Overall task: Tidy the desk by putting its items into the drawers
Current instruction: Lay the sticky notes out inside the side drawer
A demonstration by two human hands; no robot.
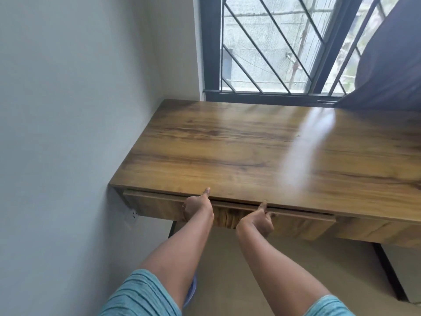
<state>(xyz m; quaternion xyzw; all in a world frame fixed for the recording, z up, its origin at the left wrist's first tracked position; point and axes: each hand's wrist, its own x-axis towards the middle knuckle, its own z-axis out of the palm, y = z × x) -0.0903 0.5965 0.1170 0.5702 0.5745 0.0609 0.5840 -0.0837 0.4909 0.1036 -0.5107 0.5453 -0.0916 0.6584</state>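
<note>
fingers (271, 215) of two hands, left hand (197, 207) and right hand (258, 221), grip one drawer (155, 205) under one desk (227, 144).

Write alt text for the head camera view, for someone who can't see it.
A person's left hand and right hand hold the drawer front of a wooden desk, thumbs up at its top edge. The desk stands in a corner by a white wall, below a barred window with a dark curtain at right.

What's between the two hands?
Only a bare stretch of the drawer, as the head view shows. The left hand and right hand both grip it, and nothing else lies between them.
</note>
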